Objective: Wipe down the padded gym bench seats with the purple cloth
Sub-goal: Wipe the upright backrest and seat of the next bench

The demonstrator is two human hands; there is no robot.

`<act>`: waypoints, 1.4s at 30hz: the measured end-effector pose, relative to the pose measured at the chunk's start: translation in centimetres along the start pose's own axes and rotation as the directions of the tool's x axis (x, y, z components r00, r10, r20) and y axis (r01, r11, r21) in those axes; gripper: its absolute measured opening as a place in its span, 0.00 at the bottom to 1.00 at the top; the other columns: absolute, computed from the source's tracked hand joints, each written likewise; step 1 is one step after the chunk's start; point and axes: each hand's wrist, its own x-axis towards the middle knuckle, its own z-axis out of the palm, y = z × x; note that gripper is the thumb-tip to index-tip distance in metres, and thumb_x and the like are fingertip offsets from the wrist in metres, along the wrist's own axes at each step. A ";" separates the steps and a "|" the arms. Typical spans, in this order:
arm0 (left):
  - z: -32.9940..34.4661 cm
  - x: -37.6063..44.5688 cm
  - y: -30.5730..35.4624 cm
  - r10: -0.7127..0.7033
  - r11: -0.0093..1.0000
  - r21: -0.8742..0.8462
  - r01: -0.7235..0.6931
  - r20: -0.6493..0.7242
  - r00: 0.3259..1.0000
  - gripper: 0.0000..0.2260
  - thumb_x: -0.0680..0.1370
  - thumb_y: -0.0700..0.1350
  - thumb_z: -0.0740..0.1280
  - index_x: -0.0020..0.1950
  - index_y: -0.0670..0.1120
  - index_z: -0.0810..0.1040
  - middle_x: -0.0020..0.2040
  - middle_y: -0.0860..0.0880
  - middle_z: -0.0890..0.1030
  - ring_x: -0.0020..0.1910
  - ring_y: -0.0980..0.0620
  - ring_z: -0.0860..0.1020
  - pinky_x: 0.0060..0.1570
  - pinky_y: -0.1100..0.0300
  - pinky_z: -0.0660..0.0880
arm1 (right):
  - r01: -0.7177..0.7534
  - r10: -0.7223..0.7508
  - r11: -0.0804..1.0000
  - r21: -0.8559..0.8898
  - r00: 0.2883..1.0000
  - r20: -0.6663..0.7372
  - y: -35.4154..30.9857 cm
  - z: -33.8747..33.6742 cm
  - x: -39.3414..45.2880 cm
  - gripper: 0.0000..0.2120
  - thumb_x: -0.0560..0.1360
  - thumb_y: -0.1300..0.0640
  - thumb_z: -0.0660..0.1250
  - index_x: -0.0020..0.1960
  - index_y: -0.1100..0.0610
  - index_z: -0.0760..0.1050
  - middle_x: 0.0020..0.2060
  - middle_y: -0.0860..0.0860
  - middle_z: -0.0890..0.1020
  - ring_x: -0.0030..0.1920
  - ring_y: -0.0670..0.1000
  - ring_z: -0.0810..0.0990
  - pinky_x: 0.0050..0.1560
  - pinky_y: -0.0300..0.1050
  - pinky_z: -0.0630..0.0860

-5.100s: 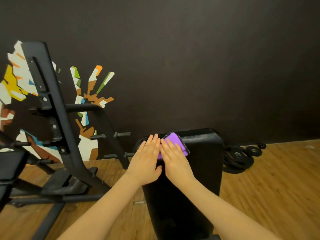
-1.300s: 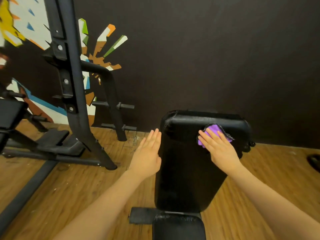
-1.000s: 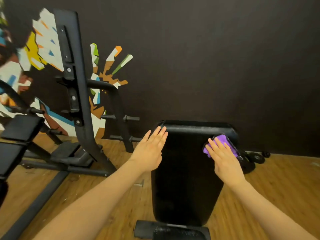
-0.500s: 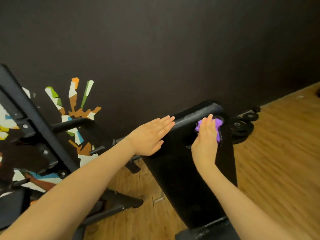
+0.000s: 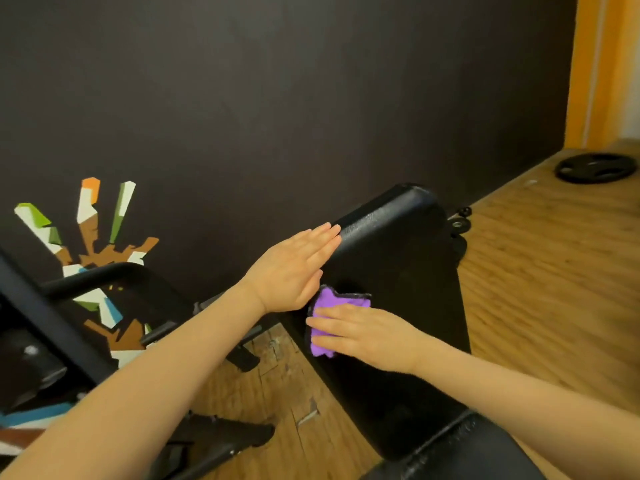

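Observation:
A black padded bench back pad point(image 5: 405, 282) slants up toward the dark wall, with the seat pad point(image 5: 460, 455) at the bottom edge of the view. My right hand point(image 5: 367, 332) lies flat on the purple cloth point(image 5: 329, 303) and presses it against the pad's left side, about halfway down. Purple shows above and left of the fingers. My left hand point(image 5: 294, 268) rests with straight fingers against the pad's upper left edge, just above the cloth.
A black rack frame point(image 5: 104, 282) with pegs stands to the left on the wooden floor. Small weight plates point(image 5: 459, 223) lie behind the bench and a larger plate point(image 5: 595, 168) at the far right. A dark wall with a colourful mural runs behind.
My right hand has dragged the cloth from the pad's top right corner down and across to its left side. The left hand stays on the upper left edge. The view has tilted.

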 end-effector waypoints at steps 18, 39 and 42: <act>-0.6 0.0 0.7 -0.045 0.990 0.134 0.037 0.054 0.998 0.27 0.75 0.47 0.54 0.71 0.35 0.68 0.70 0.36 0.70 0.69 0.39 0.69 0.67 0.46 0.64 | -0.079 0.084 0.982 -0.174 0.996 0.020 6.4 2.0 -3.8 0.41 0.54 0.62 0.80 0.65 0.52 0.73 0.65 0.52 0.75 0.65 0.53 0.73 0.64 0.53 0.61; -0.5 0.2 0.8 -0.058 0.982 0.182 0.049 0.045 0.997 0.27 0.74 0.48 0.55 0.71 0.35 0.68 0.69 0.37 0.70 0.69 0.39 0.69 0.67 0.46 0.61 | -0.783 0.985 0.173 0.598 0.134 -0.110 -2.1 4.8 2.1 0.28 0.74 0.63 0.68 0.71 0.62 0.63 0.71 0.57 0.66 0.67 0.56 0.69 0.63 0.45 0.67; -0.6 0.2 1.1 -0.066 0.983 0.175 0.059 0.033 0.997 0.27 0.74 0.47 0.55 0.70 0.35 0.69 0.69 0.36 0.71 0.68 0.38 0.70 0.66 0.46 0.63 | -0.829 0.877 0.477 0.291 0.469 -0.103 -4.8 5.1 2.9 0.33 0.60 0.59 0.79 0.62 0.64 0.75 0.63 0.62 0.75 0.62 0.61 0.75 0.59 0.55 0.73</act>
